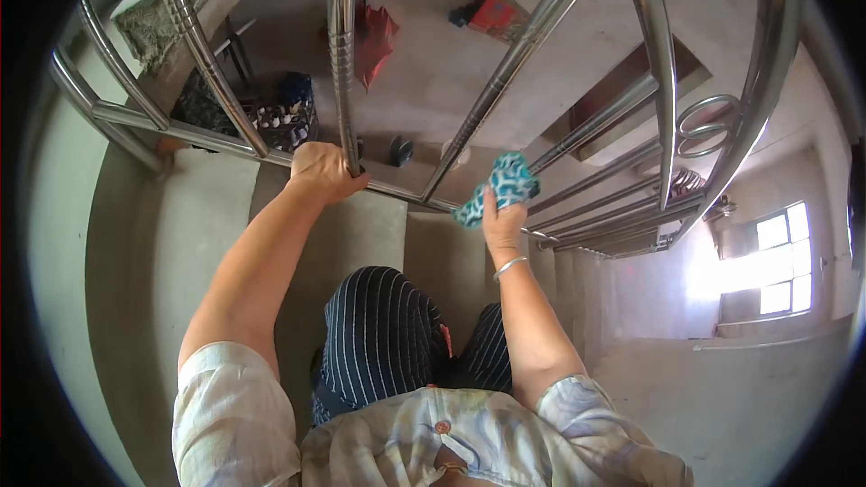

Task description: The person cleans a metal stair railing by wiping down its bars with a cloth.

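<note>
Left grip (323, 169): clasped on metal post (341, 54); right grip (505, 220): clutching patterned cloth (511, 179) (I'd press evenly, left bracing).

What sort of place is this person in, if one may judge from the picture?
Probably an indoor staircase, perhaps in a home: plain steps, a metal railing and a window.

head-worn view | faces forward, steeply down (wide, dark-cornered) | knees (383, 329) near, railing (341, 63) beyond
</note>
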Motion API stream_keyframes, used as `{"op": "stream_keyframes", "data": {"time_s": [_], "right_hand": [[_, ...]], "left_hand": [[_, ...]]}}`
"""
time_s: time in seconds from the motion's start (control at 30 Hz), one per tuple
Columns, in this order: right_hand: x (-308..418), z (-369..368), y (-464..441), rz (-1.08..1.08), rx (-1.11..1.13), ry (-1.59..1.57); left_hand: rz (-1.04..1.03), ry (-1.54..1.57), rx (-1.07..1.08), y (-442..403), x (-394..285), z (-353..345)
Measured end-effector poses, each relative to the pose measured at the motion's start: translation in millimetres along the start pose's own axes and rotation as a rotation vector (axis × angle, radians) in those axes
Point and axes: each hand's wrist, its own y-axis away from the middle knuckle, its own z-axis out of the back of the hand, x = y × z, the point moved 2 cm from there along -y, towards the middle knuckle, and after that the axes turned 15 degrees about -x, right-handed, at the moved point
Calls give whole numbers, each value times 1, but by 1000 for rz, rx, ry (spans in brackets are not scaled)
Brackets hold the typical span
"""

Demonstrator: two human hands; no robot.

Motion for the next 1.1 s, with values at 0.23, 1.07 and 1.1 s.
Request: {"op": "stream_keyframes", "data": {"time_s": [0.23, 1.07, 1.1], "right_hand": [[-42, 11, 30, -283, 381, 252], [-56, -3, 1, -738, 286, -143], [-66, -3, 7, -855, 395, -41]], "left_hand": [[5, -34, 51, -1, 1, 1], [-22, -26, -13, 0, 2, -8], [-13, -25, -19, 1, 2, -8]]}}
